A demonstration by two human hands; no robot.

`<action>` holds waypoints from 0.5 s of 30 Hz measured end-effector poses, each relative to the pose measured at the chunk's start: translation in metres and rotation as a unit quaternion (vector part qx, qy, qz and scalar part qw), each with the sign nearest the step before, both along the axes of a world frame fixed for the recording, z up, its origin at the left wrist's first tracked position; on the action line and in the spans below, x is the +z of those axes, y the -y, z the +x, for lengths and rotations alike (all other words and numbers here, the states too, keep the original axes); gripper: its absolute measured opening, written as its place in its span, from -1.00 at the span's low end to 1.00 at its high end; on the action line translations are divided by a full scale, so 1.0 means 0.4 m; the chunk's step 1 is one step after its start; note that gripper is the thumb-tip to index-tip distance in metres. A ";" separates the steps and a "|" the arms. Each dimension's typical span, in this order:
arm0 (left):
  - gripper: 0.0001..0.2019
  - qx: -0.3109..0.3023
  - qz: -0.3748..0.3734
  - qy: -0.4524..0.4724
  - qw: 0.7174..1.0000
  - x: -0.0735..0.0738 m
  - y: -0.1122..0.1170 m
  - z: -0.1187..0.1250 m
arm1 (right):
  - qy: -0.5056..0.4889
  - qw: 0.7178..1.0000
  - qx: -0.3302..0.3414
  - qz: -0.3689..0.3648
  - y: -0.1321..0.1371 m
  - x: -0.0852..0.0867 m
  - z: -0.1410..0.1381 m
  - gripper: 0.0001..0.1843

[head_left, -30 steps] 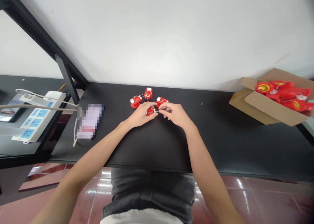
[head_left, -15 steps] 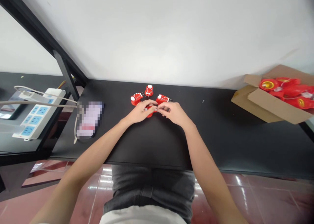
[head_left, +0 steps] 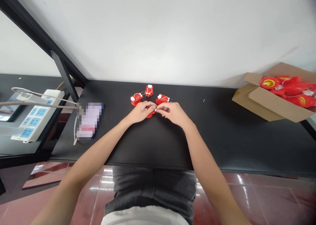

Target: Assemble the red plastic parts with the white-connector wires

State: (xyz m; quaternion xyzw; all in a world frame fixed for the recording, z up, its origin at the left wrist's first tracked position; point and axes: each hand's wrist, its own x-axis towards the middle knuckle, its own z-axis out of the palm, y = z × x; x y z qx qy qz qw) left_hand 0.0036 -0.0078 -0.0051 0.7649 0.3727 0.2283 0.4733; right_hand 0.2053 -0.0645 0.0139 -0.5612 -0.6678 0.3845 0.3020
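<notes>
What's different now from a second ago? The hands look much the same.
Very little. Both hands stay on the small red part: the left hand has curled further over it, hiding more of it, and the right hand has edged closer, fingertips meeting at its white end. Nothing was picked up or let go. The three red parts behind, the cardboard box and the power strip lie as before.

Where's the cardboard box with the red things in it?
In the head view, the cardboard box sits at the far right end of the black table, by the white wall, with red parts piled inside.
</notes>
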 end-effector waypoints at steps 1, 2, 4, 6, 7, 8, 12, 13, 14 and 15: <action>-0.66 0.000 -0.003 -0.002 1.000 0.001 0.000 0.000 | 0.005 1.000 -0.002 0.001 0.000 0.001 -0.001 -0.87; -0.66 0.001 -0.006 -0.003 1.000 0.002 0.000 0.001 | 0.010 1.000 -0.004 0.001 0.000 0.001 -0.002 -0.87; -0.68 0.003 -0.015 -0.004 1.000 0.005 -0.001 0.002 | 0.016 1.000 -0.004 0.005 0.000 0.001 -0.002 -0.88; -0.70 0.004 -0.024 0.001 1.000 0.007 -0.001 0.004 | 0.018 1.000 -0.002 0.015 0.000 0.001 -0.001 -0.89; -0.70 0.003 -0.029 0.004 1.000 0.008 -0.001 0.005 | 0.019 1.000 0.000 0.022 0.000 0.000 -0.001 -0.89; -0.71 0.002 -0.034 0.007 0.999 0.009 0.000 0.006 | 0.021 0.999 0.002 0.030 -0.001 -0.001 -0.001 -0.88; -0.72 0.004 -0.046 0.011 0.999 0.012 0.003 0.008 | 0.032 0.997 0.011 0.066 -0.002 -0.007 -0.001 -0.87; -0.73 0.005 -0.048 0.011 0.999 0.012 0.003 0.008 | 0.034 0.997 0.014 0.074 -0.003 -0.009 0.000 -0.88; -0.73 0.005 -0.049 0.012 0.999 0.012 0.004 0.008 | 0.036 0.996 0.017 0.081 -0.004 -0.011 0.000 -0.88; -0.73 0.005 -0.051 0.013 0.999 0.012 0.004 0.008 | 0.040 0.995 0.019 0.088 -0.005 -0.013 0.001 -0.88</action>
